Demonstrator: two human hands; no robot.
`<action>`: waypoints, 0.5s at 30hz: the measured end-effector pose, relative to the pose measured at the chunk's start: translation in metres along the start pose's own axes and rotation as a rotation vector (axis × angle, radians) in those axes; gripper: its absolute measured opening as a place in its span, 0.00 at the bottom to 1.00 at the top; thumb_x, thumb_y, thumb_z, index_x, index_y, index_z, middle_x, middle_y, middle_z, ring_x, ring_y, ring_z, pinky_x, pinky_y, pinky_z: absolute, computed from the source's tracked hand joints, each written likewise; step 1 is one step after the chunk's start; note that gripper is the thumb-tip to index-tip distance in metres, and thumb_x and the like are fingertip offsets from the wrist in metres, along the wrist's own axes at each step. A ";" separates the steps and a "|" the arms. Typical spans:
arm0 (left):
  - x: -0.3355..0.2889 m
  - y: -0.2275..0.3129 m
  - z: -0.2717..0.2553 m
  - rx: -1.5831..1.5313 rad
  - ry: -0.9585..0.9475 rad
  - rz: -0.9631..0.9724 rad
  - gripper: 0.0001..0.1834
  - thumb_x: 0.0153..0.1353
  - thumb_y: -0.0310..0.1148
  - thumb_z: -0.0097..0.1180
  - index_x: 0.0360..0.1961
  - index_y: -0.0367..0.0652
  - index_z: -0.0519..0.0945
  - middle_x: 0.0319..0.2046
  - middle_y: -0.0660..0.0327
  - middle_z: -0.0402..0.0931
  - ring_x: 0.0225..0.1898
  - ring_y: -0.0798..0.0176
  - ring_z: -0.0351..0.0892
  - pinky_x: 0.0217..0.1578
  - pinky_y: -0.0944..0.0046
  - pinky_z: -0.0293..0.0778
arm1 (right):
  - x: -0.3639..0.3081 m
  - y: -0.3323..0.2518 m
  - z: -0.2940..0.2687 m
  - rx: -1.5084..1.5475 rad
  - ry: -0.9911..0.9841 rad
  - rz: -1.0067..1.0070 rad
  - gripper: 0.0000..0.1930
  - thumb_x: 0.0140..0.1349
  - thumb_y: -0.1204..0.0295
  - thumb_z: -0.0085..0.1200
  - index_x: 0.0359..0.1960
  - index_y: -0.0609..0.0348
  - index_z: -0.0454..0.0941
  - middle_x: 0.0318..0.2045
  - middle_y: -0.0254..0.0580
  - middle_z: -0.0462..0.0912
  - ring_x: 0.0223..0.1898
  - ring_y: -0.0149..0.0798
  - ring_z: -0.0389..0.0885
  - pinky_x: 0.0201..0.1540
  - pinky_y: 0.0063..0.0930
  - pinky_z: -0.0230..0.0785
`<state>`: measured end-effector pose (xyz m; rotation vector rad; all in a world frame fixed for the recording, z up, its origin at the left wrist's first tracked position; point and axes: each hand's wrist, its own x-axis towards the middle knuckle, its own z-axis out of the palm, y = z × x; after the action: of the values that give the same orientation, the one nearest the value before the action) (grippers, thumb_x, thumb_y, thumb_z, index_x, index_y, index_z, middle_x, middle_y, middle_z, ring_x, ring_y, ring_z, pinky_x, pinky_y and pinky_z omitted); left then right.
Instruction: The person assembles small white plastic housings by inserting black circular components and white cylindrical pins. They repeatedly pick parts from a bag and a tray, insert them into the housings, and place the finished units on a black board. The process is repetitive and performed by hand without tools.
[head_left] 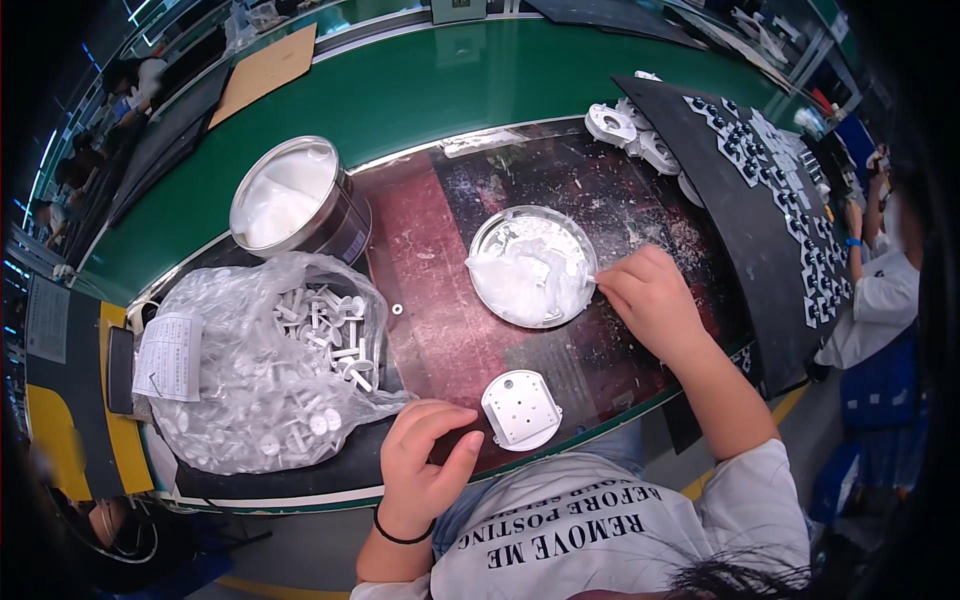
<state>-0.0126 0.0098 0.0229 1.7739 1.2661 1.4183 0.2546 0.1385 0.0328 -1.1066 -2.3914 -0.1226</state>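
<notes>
A shallow round metal dish (484, 243) with a lump of white, grease-like paste (530, 283) in it lies on the worn work surface. At the dish's right rim, my right hand (655, 305) has thumb and fingers pinched together. A small pale bit shows at the fingertips, too small to name. My left hand (428, 455) is near the table's front edge, its fingers curved, with a gap between thumb and forefinger and nothing in it. Just right of that hand a white rounded plate with small holes (521, 411) lies flat, apart from the fingers.
On the left sits a clear plastic bag (230, 350) of white disc-headed plastic pins (345, 335). Behind it stands a metal tin (350, 225) of white paste. A small white ring (397, 309) lies nearby. A black board (740, 200) bearing many parts slants at right; a person (885, 270) sits beyond.
</notes>
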 end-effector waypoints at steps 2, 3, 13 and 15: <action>-0.001 0.000 0.000 -0.004 0.001 -0.013 0.12 0.46 0.21 0.63 0.35 0.36 0.78 0.30 0.54 0.78 0.32 0.55 0.77 0.36 0.62 0.72 | 0.000 0.001 0.000 -0.014 -0.011 -0.014 0.06 0.47 0.76 0.58 0.29 0.57 0.80 0.28 0.34 0.77 0.36 0.39 0.74 0.42 0.33 0.67; -0.001 0.000 0.000 -0.004 -0.001 -0.017 0.12 0.46 0.21 0.62 0.35 0.36 0.78 0.30 0.54 0.78 0.32 0.55 0.77 0.36 0.62 0.72 | 0.000 0.001 0.000 -0.014 -0.016 -0.024 0.06 0.47 0.76 0.58 0.29 0.57 0.80 0.28 0.34 0.77 0.36 0.39 0.74 0.42 0.33 0.67; -0.001 -0.001 0.000 -0.010 -0.005 -0.010 0.11 0.46 0.21 0.62 0.34 0.36 0.78 0.30 0.54 0.78 0.32 0.55 0.77 0.35 0.62 0.72 | 0.003 -0.002 -0.005 -0.066 -0.067 -0.094 0.06 0.47 0.74 0.57 0.29 0.55 0.80 0.27 0.32 0.77 0.35 0.37 0.73 0.40 0.31 0.64; -0.001 -0.001 0.000 -0.012 -0.004 -0.011 0.11 0.46 0.21 0.62 0.34 0.36 0.78 0.30 0.55 0.78 0.32 0.56 0.77 0.35 0.62 0.72 | 0.003 -0.002 -0.007 -0.074 -0.077 -0.097 0.06 0.47 0.74 0.57 0.30 0.55 0.80 0.27 0.32 0.77 0.35 0.36 0.73 0.40 0.31 0.64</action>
<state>-0.0132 0.0090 0.0214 1.7583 1.2604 1.4126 0.2539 0.1374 0.0406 -1.0460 -2.5281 -0.2060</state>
